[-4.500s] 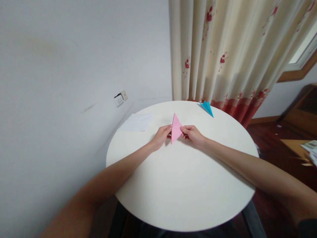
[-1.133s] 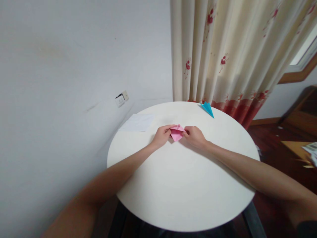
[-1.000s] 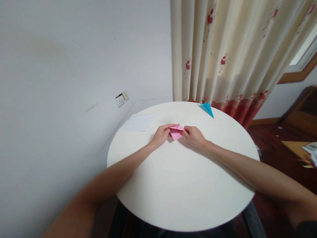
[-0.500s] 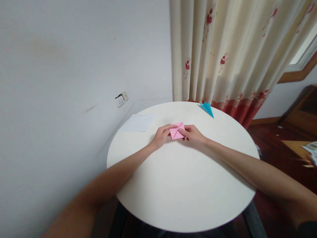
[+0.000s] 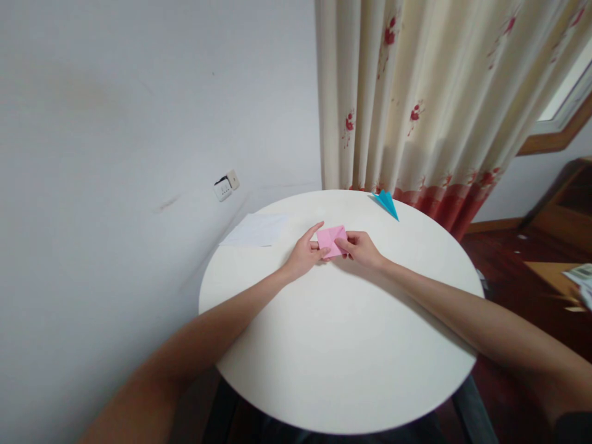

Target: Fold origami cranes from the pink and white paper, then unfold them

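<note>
A small folded square of pink paper is held between both hands, just over the middle of the round white table. My left hand grips its lower left corner, thumb on top and other fingers beneath, while the index finger points up and away from the paper. On the other side, my right hand pinches the right edge with the thumb lying across the upper face. Crease lines cross that face. The fingers under the paper are partly hidden.
A blue folded paper plane lies near the table's far edge. White paper sheets rest at the left, by the wall with its socket. A flowered curtain hangs behind the table.
My left thumb has moved down from the paper's top to its lower edge, and the left index finger has lifted off. The pink paper's visible face looks flatter. My right hand keeps its pinch.
</note>
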Demonstrator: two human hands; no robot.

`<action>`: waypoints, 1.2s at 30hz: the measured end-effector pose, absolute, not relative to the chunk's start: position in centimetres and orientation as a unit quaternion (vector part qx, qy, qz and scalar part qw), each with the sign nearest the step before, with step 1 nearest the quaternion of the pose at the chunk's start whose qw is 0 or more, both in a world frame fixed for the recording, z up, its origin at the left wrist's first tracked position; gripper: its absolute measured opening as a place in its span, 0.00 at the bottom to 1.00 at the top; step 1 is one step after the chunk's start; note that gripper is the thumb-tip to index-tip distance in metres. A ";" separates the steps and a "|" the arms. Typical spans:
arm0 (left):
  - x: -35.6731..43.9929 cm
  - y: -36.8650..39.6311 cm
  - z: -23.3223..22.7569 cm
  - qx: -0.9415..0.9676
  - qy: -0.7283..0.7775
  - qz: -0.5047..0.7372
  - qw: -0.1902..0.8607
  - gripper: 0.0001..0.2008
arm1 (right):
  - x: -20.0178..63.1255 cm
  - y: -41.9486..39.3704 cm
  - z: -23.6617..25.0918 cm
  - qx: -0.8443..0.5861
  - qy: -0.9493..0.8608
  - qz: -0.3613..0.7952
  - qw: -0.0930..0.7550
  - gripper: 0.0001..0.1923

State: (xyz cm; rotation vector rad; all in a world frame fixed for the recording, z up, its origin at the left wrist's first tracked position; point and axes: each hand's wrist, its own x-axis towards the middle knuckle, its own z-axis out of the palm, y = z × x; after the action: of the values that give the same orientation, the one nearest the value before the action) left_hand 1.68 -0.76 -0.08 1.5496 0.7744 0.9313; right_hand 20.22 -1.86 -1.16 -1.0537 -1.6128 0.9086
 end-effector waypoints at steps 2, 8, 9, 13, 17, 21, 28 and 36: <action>1.6 -0.5 -0.3 0.651 0.341 0.397 0.550 0.46 | 20.3 -1.8 -1.2 -0.432 -0.668 0.370 0.480 0.20; 1.1 0.4 -0.8 0.700 0.361 0.406 0.464 0.22 | 20.3 -2.1 -1.5 -0.425 -0.727 0.323 0.432 0.21; 1.1 0.5 -0.9 0.708 0.363 0.405 0.451 0.20 | 20.2 -2.2 -1.5 -0.423 -0.735 0.322 0.421 0.21; 0.9 0.8 -0.9 0.707 0.367 0.397 0.456 0.20 | 20.1 -2.2 -1.7 -0.424 -0.735 0.333 0.411 0.22; 0.9 0.5 -0.8 0.702 0.356 0.387 0.481 0.22 | 20.1 -2.1 -1.5 -0.442 -0.707 0.339 0.437 0.23; 0.9 0.0 -0.5 0.713 0.341 0.354 0.500 0.24 | 20.0 -2.4 -1.2 -0.431 -0.723 0.337 0.422 0.23; 0.8 0.2 -0.6 0.661 0.367 0.411 0.510 0.22 | 19.1 -2.8 -1.4 -0.430 -0.663 0.406 0.459 0.25; 0.9 0.1 -0.4 0.622 0.336 0.424 0.566 0.21 | 18.6 -3.2 -2.2 -0.429 -0.669 0.447 0.410 0.18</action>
State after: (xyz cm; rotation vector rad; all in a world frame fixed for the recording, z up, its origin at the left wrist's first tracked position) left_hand 0.90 0.14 -0.36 1.4616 0.7899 0.9980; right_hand 18.60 -3.16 -2.16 -1.0791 -1.6852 1.1255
